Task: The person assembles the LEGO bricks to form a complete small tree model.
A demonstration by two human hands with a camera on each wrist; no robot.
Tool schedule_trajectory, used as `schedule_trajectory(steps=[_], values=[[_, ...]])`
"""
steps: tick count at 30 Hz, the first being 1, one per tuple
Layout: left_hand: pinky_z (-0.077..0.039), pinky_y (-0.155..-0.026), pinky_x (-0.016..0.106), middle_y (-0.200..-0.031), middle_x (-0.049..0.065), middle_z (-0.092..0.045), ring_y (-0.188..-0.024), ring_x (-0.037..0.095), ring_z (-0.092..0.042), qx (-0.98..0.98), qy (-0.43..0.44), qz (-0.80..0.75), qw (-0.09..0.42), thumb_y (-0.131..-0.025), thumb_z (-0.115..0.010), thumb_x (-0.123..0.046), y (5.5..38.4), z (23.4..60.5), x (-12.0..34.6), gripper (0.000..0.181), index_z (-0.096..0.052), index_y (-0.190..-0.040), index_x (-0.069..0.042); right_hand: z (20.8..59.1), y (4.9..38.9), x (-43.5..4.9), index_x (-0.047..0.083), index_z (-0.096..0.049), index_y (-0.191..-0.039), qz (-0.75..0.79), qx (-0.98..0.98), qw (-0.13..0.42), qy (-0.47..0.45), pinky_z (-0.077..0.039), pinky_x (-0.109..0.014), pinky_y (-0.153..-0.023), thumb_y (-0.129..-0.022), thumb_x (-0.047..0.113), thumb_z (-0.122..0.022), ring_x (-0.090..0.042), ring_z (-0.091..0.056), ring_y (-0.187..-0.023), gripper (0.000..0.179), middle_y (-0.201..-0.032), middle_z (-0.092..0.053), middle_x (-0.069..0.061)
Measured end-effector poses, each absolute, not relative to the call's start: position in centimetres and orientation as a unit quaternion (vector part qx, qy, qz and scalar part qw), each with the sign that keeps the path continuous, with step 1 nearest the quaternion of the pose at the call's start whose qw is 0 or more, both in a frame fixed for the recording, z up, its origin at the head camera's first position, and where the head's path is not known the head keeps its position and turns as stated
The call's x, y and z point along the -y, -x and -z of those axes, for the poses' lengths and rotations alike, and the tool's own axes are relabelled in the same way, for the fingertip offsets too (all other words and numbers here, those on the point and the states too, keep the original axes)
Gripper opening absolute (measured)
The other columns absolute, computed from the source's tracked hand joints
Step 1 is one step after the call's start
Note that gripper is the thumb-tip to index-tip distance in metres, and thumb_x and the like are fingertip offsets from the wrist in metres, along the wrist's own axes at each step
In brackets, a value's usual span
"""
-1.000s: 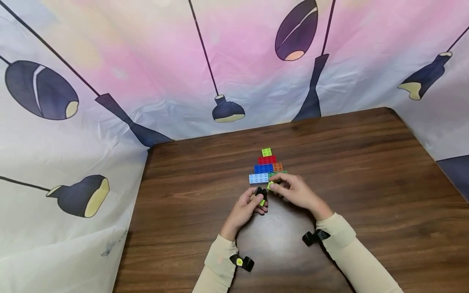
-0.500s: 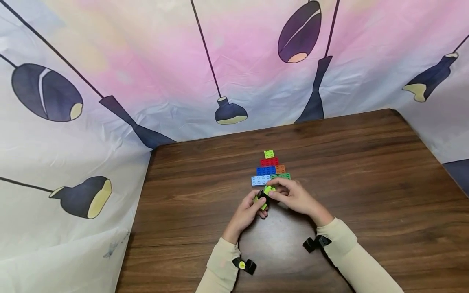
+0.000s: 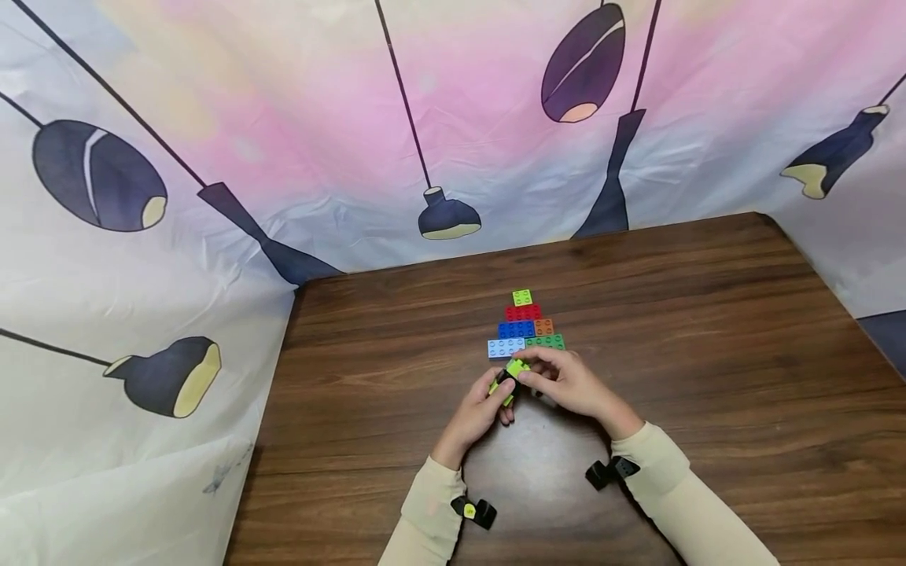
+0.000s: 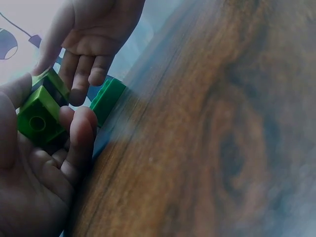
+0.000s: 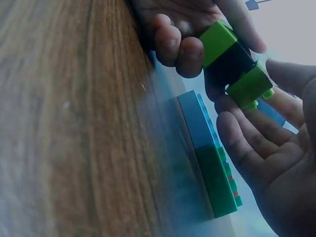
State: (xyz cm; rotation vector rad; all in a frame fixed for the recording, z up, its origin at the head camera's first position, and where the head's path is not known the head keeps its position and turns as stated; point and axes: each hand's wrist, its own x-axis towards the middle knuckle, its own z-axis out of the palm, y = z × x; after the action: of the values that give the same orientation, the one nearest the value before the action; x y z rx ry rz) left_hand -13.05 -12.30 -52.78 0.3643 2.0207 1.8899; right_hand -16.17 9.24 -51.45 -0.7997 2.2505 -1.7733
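Observation:
My left hand [image 3: 473,410] grips a black brick [image 5: 229,64] with a lime green brick [image 5: 217,43] joined at one end. Between the thumb and fingers of my right hand [image 3: 572,383] is another lime brick [image 5: 250,86], set against the black brick's other end, slightly offset. Whether that one is pressed fully home I cannot tell. In the left wrist view, the underside of a lime brick [image 4: 39,116] faces the camera. Just beyond the hands, light blue [image 3: 506,348] and green [image 3: 546,341] bricks lie side by side on the table.
Behind them, blue [image 3: 516,329] and orange [image 3: 543,327] bricks, then a red brick [image 3: 523,313] and a lime brick [image 3: 521,298] form a narrowing stepped shape. The wooden table [image 3: 368,377] meets a printed cloth backdrop [image 3: 297,141] at its back and sides.
The right hand has brought its lime brick from beside the green brick down and left onto the black brick. The left hand has turned the black brick slightly. The view has shifted a little.

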Motion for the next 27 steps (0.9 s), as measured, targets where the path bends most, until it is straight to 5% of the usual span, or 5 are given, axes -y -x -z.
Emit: schedule_trajectory(steps=[7,19,27], values=[[-0.051,-0.057,0.022,-0.071,0.021,-0.058,-0.059,0.013,-0.056,-0.721,-0.127,-0.661,0.166,-0.112,-0.050,-0.014,13.33,52.91,12.28,0.024,-0.054,-0.116,0.010,51.31,16.46,-9.52,-0.005,-0.066,-0.134,0.598,-0.746,0.099,0.276,-0.056,-0.026,-0.064,-0.102,0.001,-0.068,-0.034,-0.069,-0.075,0.032,-0.095,-0.074,-0.015],[-0.049,-0.054,0.021,-0.066,0.011,-0.056,-0.055,0.012,-0.054,-0.723,-0.135,-0.655,0.174,-0.111,-0.053,-0.014,13.35,52.86,12.35,0.020,-0.056,-0.109,0.006,51.00,16.33,-9.65,-0.008,-0.067,-0.131,0.606,-0.740,0.121,0.264,-0.059,-0.026,-0.069,-0.101,0.000,-0.068,-0.033,-0.071,-0.080,0.031,-0.098,-0.075,-0.013],[-0.048,-0.054,0.021,-0.067,0.015,-0.057,-0.055,0.011,-0.053,-0.732,-0.135,-0.645,0.171,-0.111,-0.053,-0.015,13.19,53.05,12.49,0.021,-0.056,-0.110,0.006,51.11,16.32,-9.59,-0.012,-0.065,-0.131,0.607,-0.739,0.126,0.264,-0.059,-0.025,-0.072,-0.101,0.000,-0.068,-0.021,-0.072,-0.084,0.032,-0.100,-0.075,-0.014]])
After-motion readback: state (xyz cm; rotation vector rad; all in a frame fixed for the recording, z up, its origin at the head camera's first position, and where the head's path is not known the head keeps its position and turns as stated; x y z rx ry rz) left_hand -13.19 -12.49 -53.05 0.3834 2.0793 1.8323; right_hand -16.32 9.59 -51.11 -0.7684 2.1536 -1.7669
